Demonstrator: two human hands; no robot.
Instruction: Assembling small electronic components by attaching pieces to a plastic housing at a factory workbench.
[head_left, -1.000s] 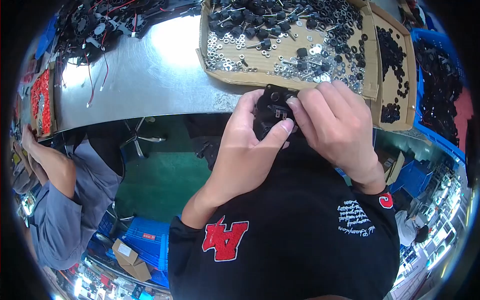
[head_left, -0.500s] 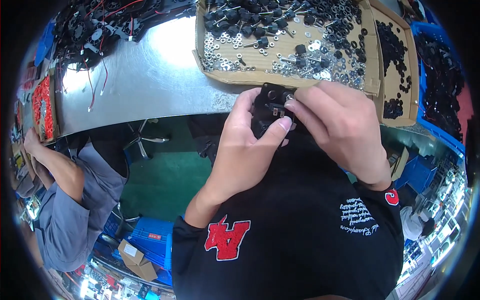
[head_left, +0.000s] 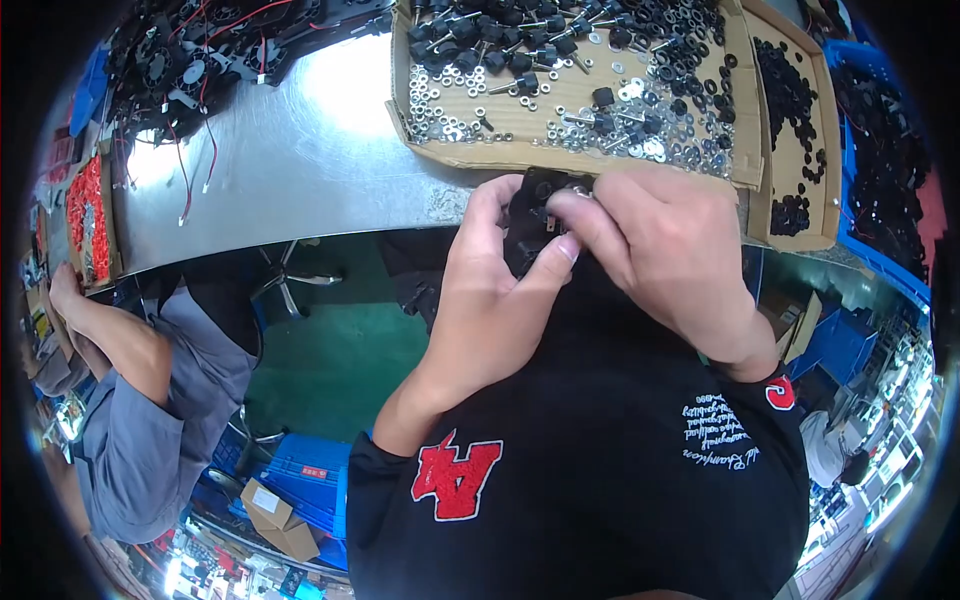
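Note:
My left hand (head_left: 490, 300) and my right hand (head_left: 665, 255) meet at the near edge of a steel table (head_left: 300, 170). Between them I hold a small black part (head_left: 535, 215), mostly hidden by my fingers. My left thumb and fingers wrap its left side. The fingertips of my right hand pinch at its top right. Just beyond my hands lies a flat cardboard tray (head_left: 505, 105) strewn with silver washers, black rubber pieces and screws.
A second cardboard tray (head_left: 800, 125) of black rings sits at the right, with a blue bin (head_left: 890, 160) of black parts beyond it. Black fans with red wires (head_left: 190, 60) pile up at the far left. A person in grey (head_left: 140, 400) sits at my left.
My hands and the black part have stayed together at the table edge, with only small finger shifts. The view has drifted slightly.

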